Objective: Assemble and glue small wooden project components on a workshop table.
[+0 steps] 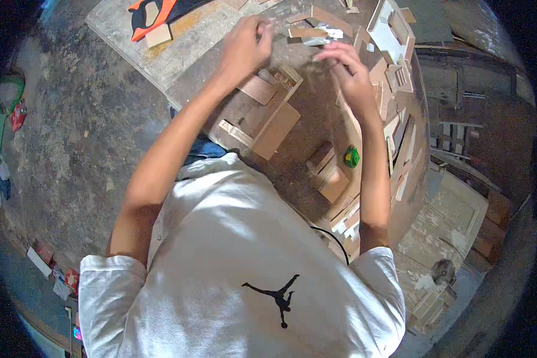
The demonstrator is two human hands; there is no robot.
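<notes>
Much of the lower frame is being filled by the person's white T-shirt [238,262], which is hiding the near edge of the workbench [304,125] and whatever lies beneath it. Both arms are reaching up toward the upper middle of the frame. The left hand [244,48] is curling with its fingers drawn close together near the top edge, but they are turning away from the camera, so what they are pinching cannot be told. The right hand [346,71] is hanging just right of it, fingers bent and narrowed over something thin and hard to make out. Between and just above the two hands a small whitish piece [319,36] is lying among wood scraps, its shape blurred. Below the hands, at centre, a small frame of thin wooden strips and panels [262,116] is resting on the bench. A small green object [352,157] is sitting right of centre beside the right forearm, too small to identify. At the upper left an orange-and-black saw handle [152,15] is being cut off by the top edge. Along the left rim, red and green packets [15,107] are lying on the floor, their labels unreadable.
</notes>
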